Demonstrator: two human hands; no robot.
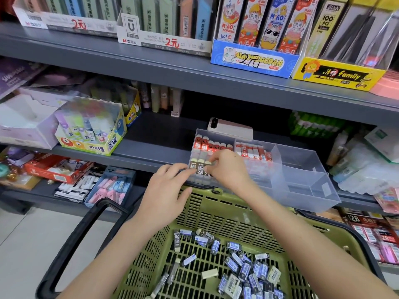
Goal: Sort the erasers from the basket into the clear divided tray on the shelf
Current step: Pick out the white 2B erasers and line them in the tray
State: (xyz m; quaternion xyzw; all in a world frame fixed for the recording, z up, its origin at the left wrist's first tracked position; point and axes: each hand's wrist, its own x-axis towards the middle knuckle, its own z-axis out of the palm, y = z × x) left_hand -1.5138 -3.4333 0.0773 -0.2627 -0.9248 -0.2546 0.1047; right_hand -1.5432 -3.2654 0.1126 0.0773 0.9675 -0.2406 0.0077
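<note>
While the left grip (166, 195) touches 2B erasers (199, 169), the right grip (228, 169) pinches one.

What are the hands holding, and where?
The right hand pinches a 2B eraser by its upper end; whether the left hand grips one cannot be told.
</note>
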